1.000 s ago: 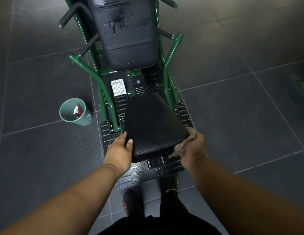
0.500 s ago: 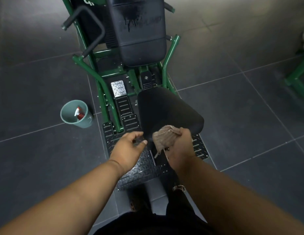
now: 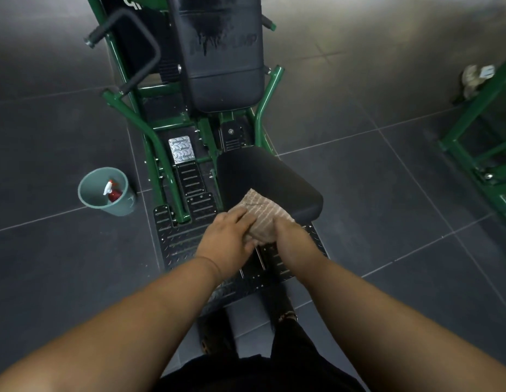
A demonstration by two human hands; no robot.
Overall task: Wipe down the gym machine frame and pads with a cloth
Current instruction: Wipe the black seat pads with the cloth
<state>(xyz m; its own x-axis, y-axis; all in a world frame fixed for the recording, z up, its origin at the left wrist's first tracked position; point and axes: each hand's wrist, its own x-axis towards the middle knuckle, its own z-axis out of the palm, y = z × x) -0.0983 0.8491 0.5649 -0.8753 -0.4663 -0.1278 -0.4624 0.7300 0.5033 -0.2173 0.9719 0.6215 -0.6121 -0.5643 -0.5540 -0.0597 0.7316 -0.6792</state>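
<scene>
The green machine frame (image 3: 151,136) carries a black seat pad (image 3: 277,174) and an upright black back pad (image 3: 222,55) with wet streaks. A beige striped cloth (image 3: 261,212) lies spread over the seat pad's near left corner. My left hand (image 3: 230,237) holds the cloth's left edge, fingers on top and thumb beneath. My right hand (image 3: 291,236) grips the cloth's near right edge, with its fingers hidden by the fabric. The two hands are close together at the seat's front edge.
A teal bucket (image 3: 89,193) with a red spray bottle (image 3: 112,191) stands on the dark tiled floor left of the machine. A black chequer footplate (image 3: 178,239) lies under my hands. Another green frame (image 3: 472,131) with a rag (image 3: 473,77) stands at the right.
The bunched cloth in my right hand has been spread out over the seat's front corner. My left hand came off the seat's edge and took hold of the cloth.
</scene>
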